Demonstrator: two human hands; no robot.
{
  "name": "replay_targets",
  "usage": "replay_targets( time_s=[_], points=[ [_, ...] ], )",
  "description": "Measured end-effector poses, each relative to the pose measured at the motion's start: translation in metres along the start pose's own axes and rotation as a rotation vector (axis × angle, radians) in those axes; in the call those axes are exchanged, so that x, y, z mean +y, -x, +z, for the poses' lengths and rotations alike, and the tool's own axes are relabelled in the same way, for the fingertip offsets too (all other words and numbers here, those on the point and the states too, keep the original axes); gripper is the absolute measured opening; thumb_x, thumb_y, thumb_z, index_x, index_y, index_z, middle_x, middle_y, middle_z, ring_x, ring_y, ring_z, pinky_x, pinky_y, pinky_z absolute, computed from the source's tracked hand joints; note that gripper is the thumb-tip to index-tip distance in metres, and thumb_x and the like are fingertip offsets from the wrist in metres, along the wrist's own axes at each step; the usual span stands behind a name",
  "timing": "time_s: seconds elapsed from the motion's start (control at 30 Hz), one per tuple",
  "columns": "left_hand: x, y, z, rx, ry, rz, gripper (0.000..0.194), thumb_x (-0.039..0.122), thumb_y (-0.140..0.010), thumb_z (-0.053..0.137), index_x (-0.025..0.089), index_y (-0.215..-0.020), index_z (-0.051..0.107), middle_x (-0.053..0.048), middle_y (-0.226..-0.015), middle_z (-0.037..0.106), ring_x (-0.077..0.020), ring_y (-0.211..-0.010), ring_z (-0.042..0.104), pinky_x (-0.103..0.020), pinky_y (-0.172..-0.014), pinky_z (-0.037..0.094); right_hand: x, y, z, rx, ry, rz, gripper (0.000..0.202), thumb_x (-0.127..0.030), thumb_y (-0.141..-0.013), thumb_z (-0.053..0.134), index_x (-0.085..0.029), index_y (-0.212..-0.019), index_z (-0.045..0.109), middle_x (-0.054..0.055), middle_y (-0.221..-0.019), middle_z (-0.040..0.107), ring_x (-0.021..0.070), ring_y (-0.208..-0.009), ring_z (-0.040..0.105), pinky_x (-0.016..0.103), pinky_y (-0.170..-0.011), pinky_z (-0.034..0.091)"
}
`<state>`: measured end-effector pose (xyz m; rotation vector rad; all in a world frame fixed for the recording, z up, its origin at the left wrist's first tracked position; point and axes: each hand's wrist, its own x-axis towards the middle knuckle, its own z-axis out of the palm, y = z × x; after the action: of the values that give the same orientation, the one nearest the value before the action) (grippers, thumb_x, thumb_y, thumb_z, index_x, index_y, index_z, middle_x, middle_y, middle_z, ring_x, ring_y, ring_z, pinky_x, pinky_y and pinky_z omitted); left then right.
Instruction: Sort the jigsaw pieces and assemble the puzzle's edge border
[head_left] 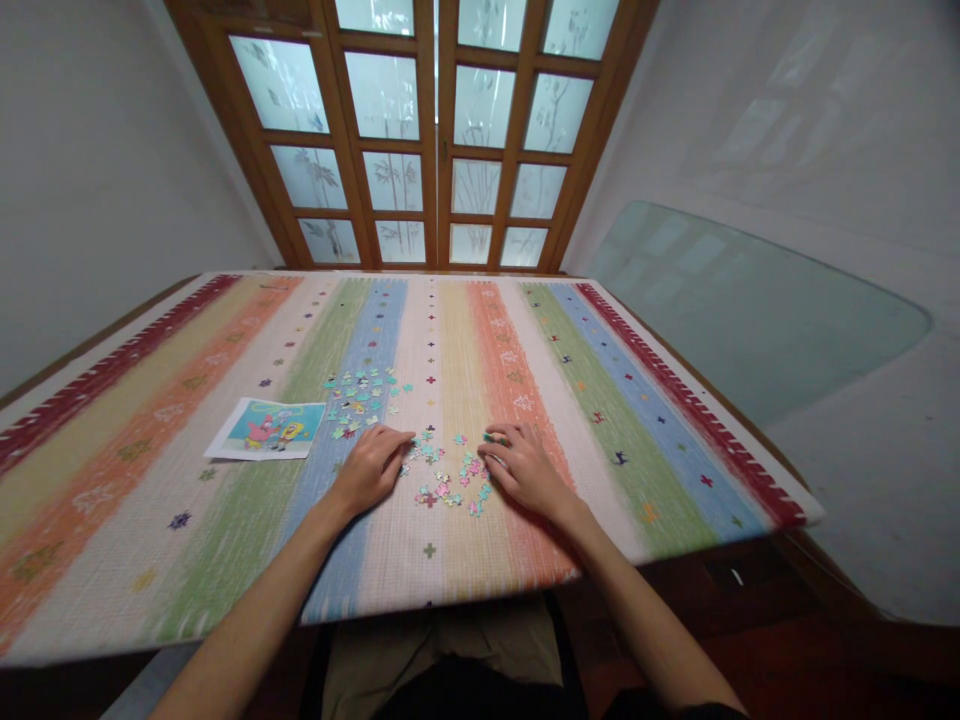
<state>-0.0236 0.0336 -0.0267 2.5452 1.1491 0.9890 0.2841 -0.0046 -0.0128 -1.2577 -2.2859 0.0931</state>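
Note:
My left hand (370,466) rests on the patterned cloth with its fingers curled, the index fingertip and thumb closed at a small teal jigsaw piece largely hidden by the fingertips. Opposite it, my right hand (525,468) bends its fingers down onto another teal jigsaw piece (488,437), partly covered. Between the hands lie loose pink and teal jigsaw pieces (442,492); some near the right hand look grouped, though I cannot tell whether they interlock. Beyond my left hand is a scattered cluster of mostly teal jigsaw pieces (360,390).
A printed cartoon picture (274,430) lies flat left of the pieces. The striped tablecloth (622,400) covers the wide table, whose front edge is close to my body. Wooden doors with glass panes (439,140) stand behind; a glass sheet (750,300) leans at the right wall.

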Motion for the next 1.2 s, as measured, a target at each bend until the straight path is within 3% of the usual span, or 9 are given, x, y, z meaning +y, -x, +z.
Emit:
replay_targets(
  time_s=[0.17, 0.47, 0.63, 0.8, 0.97, 1.07, 1.2],
  points=[
    [0.001, 0.000, 0.000, -0.008, -0.001, 0.020, 0.026, 0.019, -0.100, 0.048, 0.020, -0.116, 0.069, -0.010, -0.101, 0.074, -0.0253, -0.096, 0.064, -0.043, -0.089, 0.052, -0.014, -0.012, 0.009, -0.013, -0.008, 0.020, 0.013, -0.026, -0.096, 0.065, -0.020, -0.089, 0.075, 0.013, -0.117, 0.065, 0.0311, -0.109, 0.054, 0.049, -0.096, 0.047],
    [0.005, -0.005, 0.001, 0.015, 0.047, 0.029, 0.025, 0.017, -0.099, 0.049, 0.021, -0.113, 0.069, -0.008, -0.100, 0.074, -0.0238, -0.095, 0.066, -0.043, -0.089, 0.053, -0.011, -0.022, 0.019, 0.006, -0.188, 0.140, 0.004, -0.016, -0.085, 0.073, -0.019, -0.084, 0.071, 0.011, -0.106, 0.065, 0.0278, -0.105, 0.057, 0.045, -0.095, 0.047],
    [0.024, -0.009, 0.004, 0.020, 0.083, 0.020, 0.022, 0.023, -0.099, 0.053, 0.021, -0.113, 0.069, -0.009, -0.100, 0.074, -0.0241, -0.094, 0.066, -0.042, -0.087, 0.053, -0.014, -0.027, 0.014, 0.026, -0.407, 0.187, 0.008, -0.016, -0.088, 0.071, -0.021, -0.081, 0.071, 0.008, -0.102, 0.067, 0.0237, -0.103, 0.060, 0.042, -0.094, 0.048],
    [0.049, -0.017, 0.004, 0.034, -0.054, 0.069, 0.027, 0.038, -0.095, 0.066, 0.021, -0.115, 0.069, -0.009, -0.098, 0.073, -0.0257, -0.093, 0.064, -0.041, -0.083, 0.050, -0.024, -0.035, 0.010, 0.041, -0.570, 0.194, 0.011, -0.023, -0.089, 0.074, -0.022, -0.079, 0.071, 0.006, -0.097, 0.070, 0.0215, -0.096, 0.065, 0.038, -0.090, 0.051],
    [0.062, -0.028, -0.003, 0.013, -0.186, 0.170, 0.018, 0.033, -0.100, 0.057, 0.022, -0.100, 0.071, -0.007, -0.089, 0.072, -0.0244, -0.087, 0.062, -0.039, -0.077, 0.046, -0.036, -0.040, 0.015, 0.056, -0.717, 0.266, 0.013, -0.030, -0.091, 0.071, -0.022, -0.081, 0.072, 0.006, -0.093, 0.072, 0.0203, -0.088, 0.065, 0.033, -0.078, 0.053],
    [0.062, -0.029, -0.007, 0.032, -0.196, 0.213, 0.019, 0.027, -0.101, 0.054, 0.020, -0.097, 0.071, -0.007, -0.087, 0.071, -0.0238, -0.084, 0.061, -0.039, -0.076, 0.046, -0.042, -0.041, 0.019, 0.076, -0.784, 0.305, 0.015, -0.033, -0.090, 0.070, -0.022, -0.080, 0.072, 0.006, -0.090, 0.072, 0.0201, -0.085, 0.064, 0.031, -0.072, 0.051],
    [0.046, -0.022, -0.020, 0.034, -0.151, 0.157, 0.020, 0.026, -0.100, 0.055, 0.021, -0.110, 0.071, -0.007, -0.090, 0.072, -0.0240, -0.088, 0.062, -0.039, -0.079, 0.049, -0.042, -0.040, 0.019, 0.115, -0.747, 0.324, 0.014, -0.032, -0.090, 0.066, -0.022, -0.084, 0.074, 0.006, -0.092, 0.072, 0.0207, -0.086, 0.063, 0.033, -0.075, 0.050]
  ],
)
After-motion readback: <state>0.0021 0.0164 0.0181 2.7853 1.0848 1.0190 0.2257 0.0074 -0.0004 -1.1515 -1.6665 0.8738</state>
